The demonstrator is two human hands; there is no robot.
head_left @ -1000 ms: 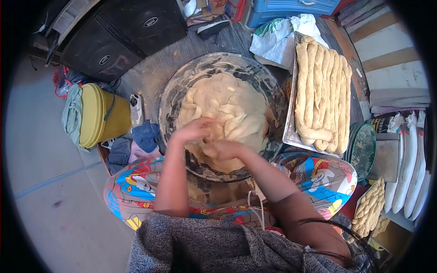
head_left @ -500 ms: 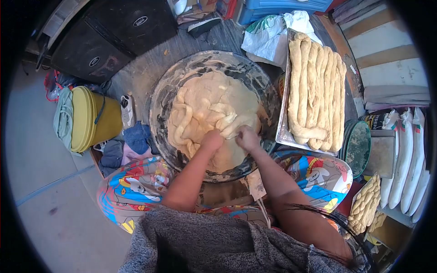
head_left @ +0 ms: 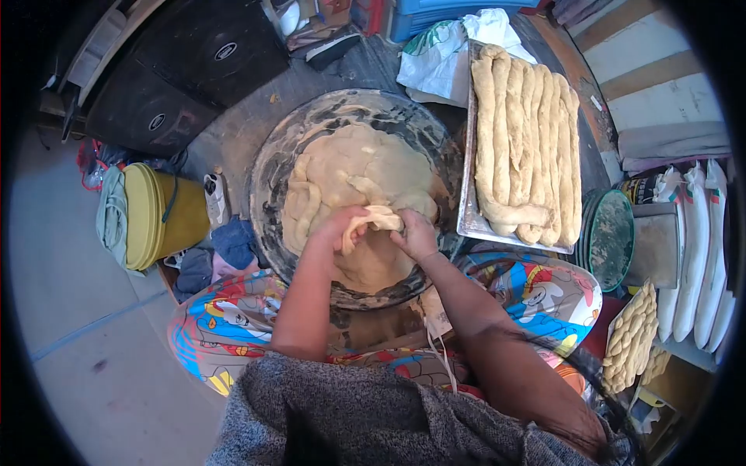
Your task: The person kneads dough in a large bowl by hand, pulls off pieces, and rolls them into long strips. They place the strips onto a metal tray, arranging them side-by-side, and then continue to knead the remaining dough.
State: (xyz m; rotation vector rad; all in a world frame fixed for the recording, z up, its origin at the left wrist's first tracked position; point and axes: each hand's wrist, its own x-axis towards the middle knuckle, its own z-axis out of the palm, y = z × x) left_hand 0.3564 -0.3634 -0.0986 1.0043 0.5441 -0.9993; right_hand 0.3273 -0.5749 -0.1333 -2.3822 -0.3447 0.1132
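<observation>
A large mass of pale dough point(head_left: 365, 163) fills much of a wide dark basin point(head_left: 268, 155) between my knees. Above it, a strip of dough point(head_left: 377, 217) stretches between my two hands. My left hand point(head_left: 344, 227) is closed around the strip's left end, which droops below the fingers. At the other end, my right hand point(head_left: 416, 234) pinches the strip near the basin's right side. Right of the basin, a metal tray point(head_left: 466, 186) bears several long dough ropes point(head_left: 528, 147) lying side by side.
A yellow bucket point(head_left: 159, 213) and a shoe point(head_left: 215, 198) stand left of the basin. Black cabinets point(head_left: 202, 70) are at the back left. On the right are a green-rimmed round container point(head_left: 610, 241), white filled bags point(head_left: 691, 256) and a smaller tray of shaped dough pieces point(head_left: 631, 338).
Both hands have lifted a strip of dough up from the mass, where they were gripping low before. The view has shifted slightly, so the tray appears further left.
</observation>
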